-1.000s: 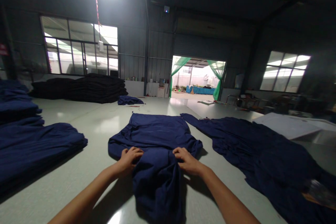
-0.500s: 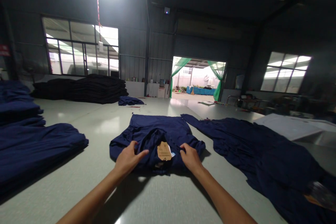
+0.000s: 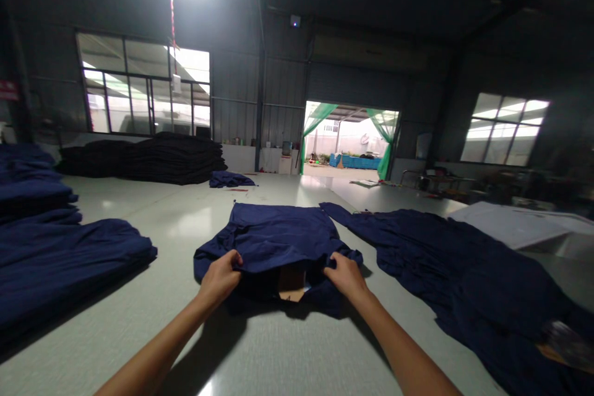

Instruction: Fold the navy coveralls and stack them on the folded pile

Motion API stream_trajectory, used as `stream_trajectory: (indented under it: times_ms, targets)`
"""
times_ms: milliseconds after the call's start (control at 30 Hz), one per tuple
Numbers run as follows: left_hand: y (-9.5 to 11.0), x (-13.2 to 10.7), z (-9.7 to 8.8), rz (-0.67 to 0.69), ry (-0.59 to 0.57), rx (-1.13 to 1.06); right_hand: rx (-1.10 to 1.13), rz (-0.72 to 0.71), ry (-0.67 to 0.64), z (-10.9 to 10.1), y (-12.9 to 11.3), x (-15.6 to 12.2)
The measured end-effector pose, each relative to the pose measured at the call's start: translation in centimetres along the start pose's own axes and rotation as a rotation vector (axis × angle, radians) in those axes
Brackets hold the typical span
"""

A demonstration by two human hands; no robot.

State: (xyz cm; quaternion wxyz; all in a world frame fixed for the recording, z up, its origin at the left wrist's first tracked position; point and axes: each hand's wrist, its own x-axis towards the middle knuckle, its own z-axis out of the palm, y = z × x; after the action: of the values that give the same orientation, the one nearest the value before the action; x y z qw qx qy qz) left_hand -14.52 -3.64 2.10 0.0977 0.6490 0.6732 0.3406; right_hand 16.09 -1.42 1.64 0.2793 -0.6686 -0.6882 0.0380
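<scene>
A navy blue garment (image 3: 283, 232), partly folded, lies on the table in front of me. My left hand (image 3: 221, 273) pinches the near edge of its upper layer at the left. At the right, my right hand (image 3: 346, 273) has its fingers closed on the same edge. Between the hands the raised layer hangs over the collar area. A brown cardboard hang tag (image 3: 291, 288) shows below it, its upper part covered by the cloth. A bit of white label is just visible beside the tag.
Folded navy garments (image 3: 69, 260) are stacked at the left. Another navy garment (image 3: 464, 272) lies spread at the right, with a tag near its lower end. Black folded pieces (image 3: 143, 158) and a small navy cloth (image 3: 231, 179) lie farther back on the pale table (image 3: 180, 198).
Both hands have closed on the garment's cloth. The upper layer has come toward me over the collar and now covers much of the hang tag.
</scene>
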Motion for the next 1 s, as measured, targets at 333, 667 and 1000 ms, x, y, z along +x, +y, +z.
stream_trajectory:
  times_ms: [333, 667, 1000]
  targets:
    - [-0.9, 0.1, -0.6, 0.122, 0.115, 0.186, -0.162, -0.036, -0.011, -0.9, -0.7, -0.6]
    - [1.1, -1.7, 1.2, 0.436, 0.124, 0.375, -0.167, -0.199, 0.27, 0.5, -1.2, -1.1]
    - [2.5, -2.6, 2.9, 0.559, -0.222, 0.265, -0.26, -0.198, -0.051, 0.9, -3.3, -2.0]
